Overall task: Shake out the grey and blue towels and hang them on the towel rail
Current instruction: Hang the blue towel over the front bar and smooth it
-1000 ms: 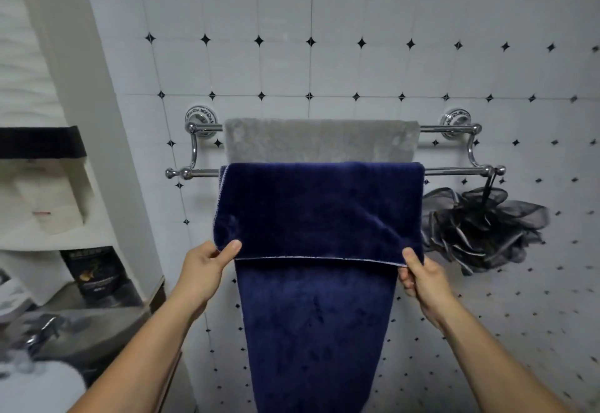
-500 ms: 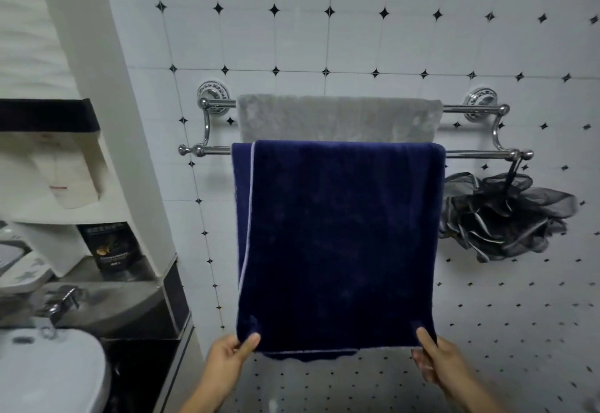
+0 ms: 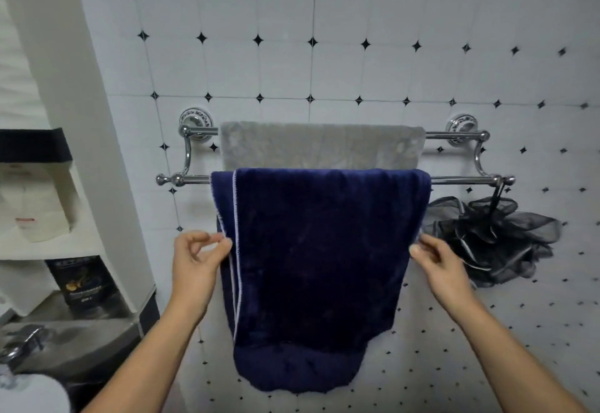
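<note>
1. Grey towel (image 3: pixel 321 146) is draped over the rear bar of the towel rail (image 3: pixel 461 181); it sits flat and centred.
2. Blue towel (image 3: pixel 321 250) is over the front bar. The front layer hangs shorter than the back one, which shows below it.
3. Left hand (image 3: pixel 198 258): thumb and forefinger are nearly closed at the towel's left edge and touch it. I cannot tell if they really grip the fabric. The other fingers are loosely curled.
4. Right hand (image 3: pixel 436 260): fingertips pinch or press the right edge, mostly closed. The grip itself is hidden by the cloth.
5. Risk: pulling down harder on one side would skew the towel on the bar. The left side already shows an offset white hem.
6. Risk: the uneven front/back drop means the heavier back layer could drag the towel off the smooth chrome bar once it is let go.
7. Risk: a sideways tug to the right could bunch the towel against the black mesh sponge (image 3: pixel 493 237) hanging from the rail end.
</note>
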The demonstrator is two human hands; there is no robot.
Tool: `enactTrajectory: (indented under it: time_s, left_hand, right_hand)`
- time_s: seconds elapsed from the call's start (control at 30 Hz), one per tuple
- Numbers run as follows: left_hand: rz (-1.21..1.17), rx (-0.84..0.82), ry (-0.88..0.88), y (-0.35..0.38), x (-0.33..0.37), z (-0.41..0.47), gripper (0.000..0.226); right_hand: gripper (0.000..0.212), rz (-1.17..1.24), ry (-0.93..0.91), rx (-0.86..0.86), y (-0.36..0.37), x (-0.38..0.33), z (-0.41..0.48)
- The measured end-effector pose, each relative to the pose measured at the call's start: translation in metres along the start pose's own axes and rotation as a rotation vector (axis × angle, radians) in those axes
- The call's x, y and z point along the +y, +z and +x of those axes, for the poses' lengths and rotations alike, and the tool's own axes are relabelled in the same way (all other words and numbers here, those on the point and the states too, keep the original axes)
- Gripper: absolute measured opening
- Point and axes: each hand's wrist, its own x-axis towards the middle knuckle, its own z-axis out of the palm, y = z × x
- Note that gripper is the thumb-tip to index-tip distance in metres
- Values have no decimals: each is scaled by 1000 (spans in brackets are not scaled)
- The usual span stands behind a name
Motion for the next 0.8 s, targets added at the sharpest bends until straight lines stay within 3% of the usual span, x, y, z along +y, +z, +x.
enactTrajectory:
  time_s: [0.1,0.17,0.27,0.4,0.47,0.6,0.73,0.77,0.8]
  left_hand:
    - [33,85,143,27,49,25,30]
    - [38,129,155,37,66,37,34]
    - [57,187,72,45,75,49,40]
    - [19,254,-67,51,80,51,34]
    - [23,236,-100,53,82,49,26]
    - [17,139,-134,56,90,45,31]
    - [-73,58,-193,51,104,39,12]
    - [-71,39,-193,44,106,36,11]
    - [-64,7,-190,35,107,33,10]
  right_hand:
    - [23,239,-34,69,-2,-69,31]
    - [25,302,50,101,-5,-95,44]
    - [23,261,180,112,-9,-105,48]
    - [18,171,106,-7,-19,-100,49]
    - [13,200,106,-84,-23,-101,49]
    - [9,247,132,-201,-28,-99,53]
    - [2,352,155,-243,-39,-93,46]
    - [7,393,162,-271,-44,-90,42]
    - [26,441,174,-312,-50,-87,38]
